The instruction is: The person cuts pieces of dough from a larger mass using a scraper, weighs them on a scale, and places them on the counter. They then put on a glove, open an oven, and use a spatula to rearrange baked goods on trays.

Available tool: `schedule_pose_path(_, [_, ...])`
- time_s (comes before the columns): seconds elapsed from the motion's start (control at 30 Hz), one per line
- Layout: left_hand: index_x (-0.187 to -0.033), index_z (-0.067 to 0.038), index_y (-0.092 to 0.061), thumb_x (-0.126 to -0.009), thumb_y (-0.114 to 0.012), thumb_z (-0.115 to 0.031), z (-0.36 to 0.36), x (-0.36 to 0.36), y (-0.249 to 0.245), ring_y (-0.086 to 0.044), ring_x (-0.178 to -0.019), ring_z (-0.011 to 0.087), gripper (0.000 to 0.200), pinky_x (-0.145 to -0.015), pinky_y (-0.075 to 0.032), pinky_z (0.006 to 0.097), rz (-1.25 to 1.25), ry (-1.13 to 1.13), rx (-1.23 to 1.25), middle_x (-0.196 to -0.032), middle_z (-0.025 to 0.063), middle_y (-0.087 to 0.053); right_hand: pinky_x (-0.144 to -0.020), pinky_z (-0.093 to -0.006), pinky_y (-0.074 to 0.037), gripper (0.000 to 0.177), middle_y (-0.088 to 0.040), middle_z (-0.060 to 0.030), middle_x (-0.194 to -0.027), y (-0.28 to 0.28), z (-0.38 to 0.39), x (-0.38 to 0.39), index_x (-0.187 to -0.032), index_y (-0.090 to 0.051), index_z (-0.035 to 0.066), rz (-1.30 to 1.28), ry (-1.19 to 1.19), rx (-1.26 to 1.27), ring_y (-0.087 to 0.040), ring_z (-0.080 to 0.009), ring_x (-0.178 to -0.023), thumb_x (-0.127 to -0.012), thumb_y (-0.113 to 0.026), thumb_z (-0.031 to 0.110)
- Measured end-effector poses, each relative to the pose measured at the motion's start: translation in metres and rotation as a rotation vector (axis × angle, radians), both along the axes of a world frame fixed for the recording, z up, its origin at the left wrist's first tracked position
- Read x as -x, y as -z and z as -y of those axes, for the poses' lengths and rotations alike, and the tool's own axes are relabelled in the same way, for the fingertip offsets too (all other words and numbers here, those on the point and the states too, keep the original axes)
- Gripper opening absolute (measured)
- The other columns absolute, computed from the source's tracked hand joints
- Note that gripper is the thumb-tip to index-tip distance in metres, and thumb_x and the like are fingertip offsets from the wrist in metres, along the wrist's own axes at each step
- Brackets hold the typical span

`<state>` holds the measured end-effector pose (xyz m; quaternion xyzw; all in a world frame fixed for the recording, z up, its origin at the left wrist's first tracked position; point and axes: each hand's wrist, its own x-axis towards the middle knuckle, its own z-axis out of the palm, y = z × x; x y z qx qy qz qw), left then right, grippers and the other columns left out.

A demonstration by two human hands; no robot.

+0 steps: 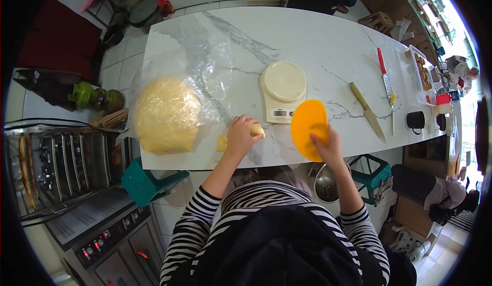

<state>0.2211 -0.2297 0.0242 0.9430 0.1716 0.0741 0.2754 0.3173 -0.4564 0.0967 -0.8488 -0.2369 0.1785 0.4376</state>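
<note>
Head view, hands (240, 136) gripping dough piece (258, 130), orange scraper (309, 123)

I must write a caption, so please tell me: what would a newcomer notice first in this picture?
Probably the orange scraper in the right hand, beside the pale kitchen scale. Then the big dough mound, partly under clear plastic at the left end of the table; a small dough piece is in the left hand.
</note>
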Motion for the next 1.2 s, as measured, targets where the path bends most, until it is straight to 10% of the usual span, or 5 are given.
schedule_pose_path(0.37, [-0.096, -0.002, -0.06, -0.063, -0.067, 0.002, 0.024, -0.105, -0.066, -0.061, -0.067, 0.0171, 0.034, -0.06, -0.052, 0.0269, 0.427, -0.245, 0.49, -0.078, 0.0111, -0.061, -0.078, -0.0277, -0.047, 0.036, -0.057, -0.0061, -0.103, 0.056, 0.069, -0.041, -0.115, -0.045, 0.002, -0.833, 0.482, -0.713, -0.057, -0.0142, -0.091, -0.083, -0.059, 0.01])
schedule_pose_path(0.6, [-0.108, -0.01, -0.055, -0.071, -0.065, -0.02, 0.047, -0.135, -0.037, -0.04, -0.115, 0.0257, 0.039, -0.099, -0.028, 0.0434, 0.038, 0.022, -0.177, -0.114, 0.012, -0.049, -0.078, -0.0273, -0.047, 0.037, -0.057, -0.0047, -0.102, 0.049, 0.064, -0.054, -0.116, -0.044, 0.004, -0.857, 0.474, -0.834, -0.057, -0.0129, -0.091, -0.083, -0.059, 0.01])
schedule_pose_path(0.67, [-0.103, -0.012, -0.06, -0.072, -0.065, -0.021, 0.076, -0.114, -0.051, -0.043, -0.112, 0.0261, 0.033, -0.093, -0.034, 0.0415, 0.369, -0.06, 0.06, -0.111, 0.0148, -0.052, -0.078, -0.0272, -0.047, 0.037, -0.058, -0.0045, -0.102, 0.047, 0.065, -0.049, -0.116, -0.044, 0.004, -0.828, 0.481, -0.854, -0.057, -0.0127, -0.09, -0.083, -0.059, 0.011])
schedule_pose_path(0.93, [-0.091, -0.004, -0.066, -0.075, -0.066, -0.022, 0.094, -0.07, -0.037, -0.053, -0.093, 0.0142, 0.024, -0.078, -0.04, 0.0301, -0.157, 0.151, 1.052, -0.111, 0.0079, -0.056, -0.077, -0.0259, -0.046, 0.036, -0.058, -0.0063, -0.101, 0.045, 0.058, -0.017, -0.113, -0.046, 0.001, -0.738, 0.489, -0.848, -0.057, -0.0122, -0.089, -0.082, -0.06, 0.011])
schedule_pose_path(1.2, [-0.088, -0.007, -0.068, -0.072, -0.068, -0.018, 0.085, -0.05, -0.031, -0.052, -0.093, 0.0108, 0.02, -0.078, -0.035, 0.0287, -0.169, 0.241, 1.0, -0.108, 0.0045, -0.058, -0.075, -0.025, -0.046, 0.034, -0.059, -0.0064, -0.098, 0.041, 0.053, 0.003, -0.11, -0.047, 0.0, -0.635, 0.493, -0.817, -0.057, -0.0119, -0.086, -0.081, -0.061, 0.011])
